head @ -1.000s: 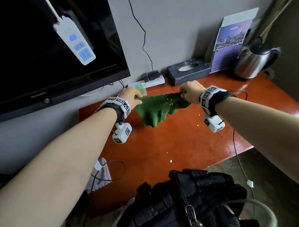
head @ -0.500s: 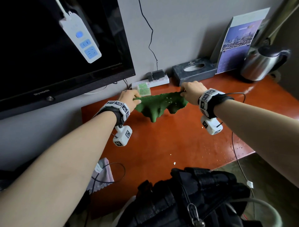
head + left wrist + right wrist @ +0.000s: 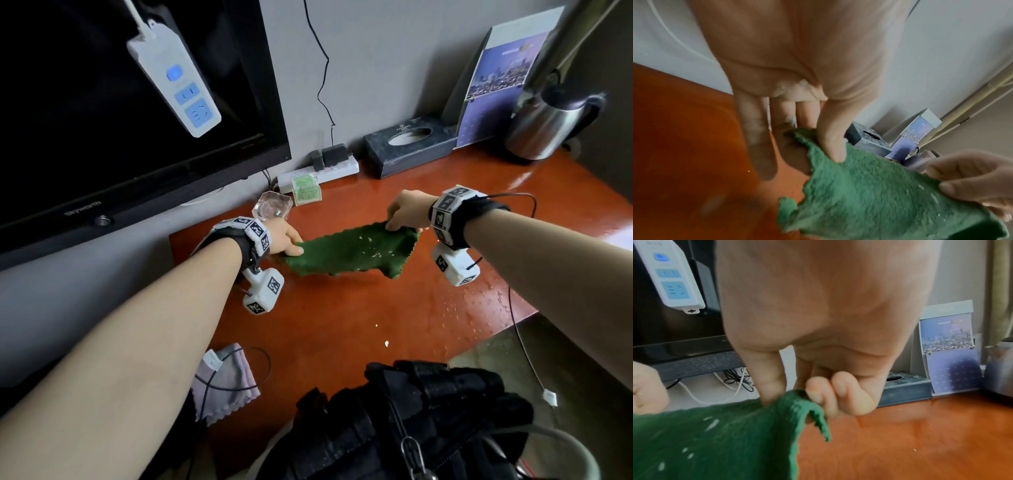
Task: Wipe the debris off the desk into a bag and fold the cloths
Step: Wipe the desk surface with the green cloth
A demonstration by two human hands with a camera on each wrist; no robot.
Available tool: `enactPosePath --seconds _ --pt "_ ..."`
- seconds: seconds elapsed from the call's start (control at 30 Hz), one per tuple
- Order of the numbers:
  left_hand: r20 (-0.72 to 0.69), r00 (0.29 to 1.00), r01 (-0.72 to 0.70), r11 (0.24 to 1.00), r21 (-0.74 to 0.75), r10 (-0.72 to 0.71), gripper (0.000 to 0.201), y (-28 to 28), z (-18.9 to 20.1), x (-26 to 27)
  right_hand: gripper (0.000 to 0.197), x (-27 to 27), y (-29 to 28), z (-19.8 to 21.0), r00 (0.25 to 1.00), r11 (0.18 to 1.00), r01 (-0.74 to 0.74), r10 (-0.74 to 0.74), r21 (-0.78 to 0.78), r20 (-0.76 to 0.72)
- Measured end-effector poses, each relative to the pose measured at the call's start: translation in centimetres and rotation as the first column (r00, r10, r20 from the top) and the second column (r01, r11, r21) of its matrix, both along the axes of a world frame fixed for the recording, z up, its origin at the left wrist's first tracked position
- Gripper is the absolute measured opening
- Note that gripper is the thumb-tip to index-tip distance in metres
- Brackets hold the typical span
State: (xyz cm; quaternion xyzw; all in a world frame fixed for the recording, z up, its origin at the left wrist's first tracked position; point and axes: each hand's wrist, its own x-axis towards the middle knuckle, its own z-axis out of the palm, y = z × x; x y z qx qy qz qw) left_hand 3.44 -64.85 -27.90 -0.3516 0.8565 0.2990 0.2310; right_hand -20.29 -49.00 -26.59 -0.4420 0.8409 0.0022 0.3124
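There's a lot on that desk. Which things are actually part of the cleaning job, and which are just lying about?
Part of the job:
- green cloth, pinched by left hand and right hand
- white crumbs on the desk
- lilac cloth at the near edge

Just lying about:
- kettle
- tissue box
- calendar
- power strip
- green box
- television

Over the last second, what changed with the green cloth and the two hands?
The green cloth went from a bunched, sagging drape to a spread sheet pulled out between the hands and lowered towards the desk. The left hand and right hand moved apart. Unchanged: each hand's pinch grip on a cloth corner, white crumbs on the cloth, the grey cloth at the desk's near edge.
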Motion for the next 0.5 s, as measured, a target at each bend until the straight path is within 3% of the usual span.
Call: enactPosePath --seconds 0.13,0.3,0.5 --pt "0.004 1.0 0.015 0.999 0.042 -0.016 0.038 -0.8 -1.0 0.0 0.016 0.5 0.3 -1.2 0.999 0.999 0.043 -0.043 -0.008 -0.012" --pt "-0.137 0.974 -0.177 0.984 0.035 0.18 0.027 -1.1 -4.3 -1.0 0.019 -0.3 0.0 -3.7 0.996 0.998 -0.025 0.02 -0.054 -0.085" --pt "-0.186 0.948 -0.282 0.952 -0.118 0.258 0.022 -1.3 -6.8 -3.0 0.017 -2.7 -2.0 -6.8 0.998 0.989 -0.054 0.047 -0.135 -0.052"
